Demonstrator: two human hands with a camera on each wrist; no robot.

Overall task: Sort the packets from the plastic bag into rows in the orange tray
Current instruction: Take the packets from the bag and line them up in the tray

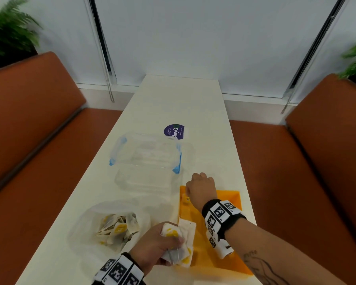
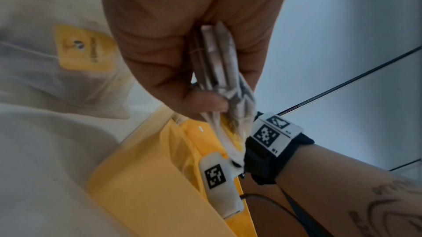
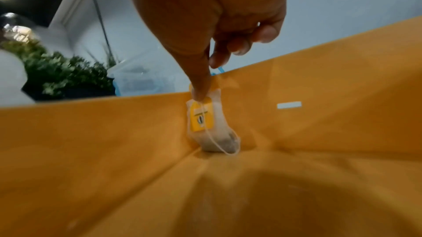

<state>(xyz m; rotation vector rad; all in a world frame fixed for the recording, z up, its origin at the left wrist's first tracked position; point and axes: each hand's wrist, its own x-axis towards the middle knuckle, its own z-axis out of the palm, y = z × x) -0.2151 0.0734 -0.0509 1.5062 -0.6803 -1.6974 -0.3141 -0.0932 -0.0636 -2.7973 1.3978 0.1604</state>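
An orange tray [image 1: 228, 204] lies on the white table at the near right. My right hand [image 1: 193, 192] is over its far left corner and pinches the top of one white packet [image 3: 210, 127] with a yellow tag; the packet stands with its lower end on the tray floor [image 3: 91, 159] in that corner. By the tray's near left edge, my left hand [image 1: 173, 241] grips a bunch of several packets [image 1: 178, 245], seen edge-on in the left wrist view as a stack of packets [image 2: 217, 56]. The clear plastic bag [image 1: 115, 227] with more packets lies left of the tray.
A clear lidded box [image 1: 146, 161] with blue clips stands just beyond the tray and bag. A purple round sticker [image 1: 174, 131] lies behind it. Orange benches [image 1: 39, 140] flank the narrow table, with plants [image 1: 8, 27] in the back corners.
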